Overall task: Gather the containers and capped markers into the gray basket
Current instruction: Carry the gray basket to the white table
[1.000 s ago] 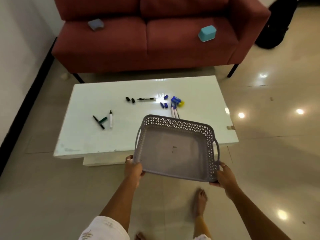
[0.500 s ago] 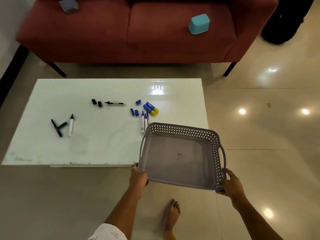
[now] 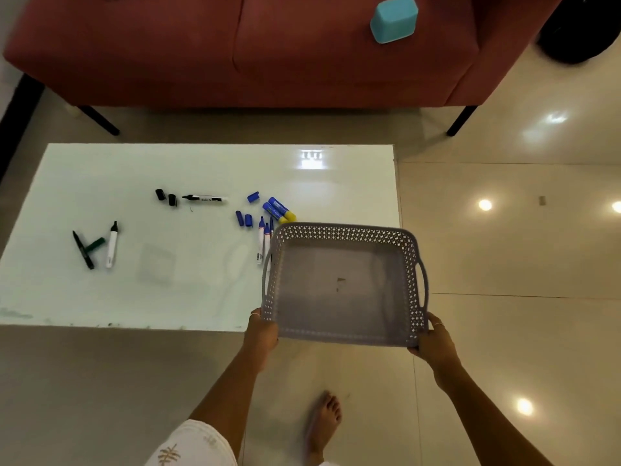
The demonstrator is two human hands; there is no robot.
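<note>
Between both hands, gray basket (image 3: 342, 290), left hand (image 3: 261, 334), right hand (image 3: 433, 341) gripping near corners

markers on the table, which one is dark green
The thin dark green marker at the far left, beside its loose green cap; the others have white or blue bodies.

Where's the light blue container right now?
In the head view, the light blue container sits on the right seat cushion of the red sofa, at the top right, beyond the white table and well away from the markers.

Bare table (image 3: 151, 290) left of gray basket (image 3: 342, 230).
</note>
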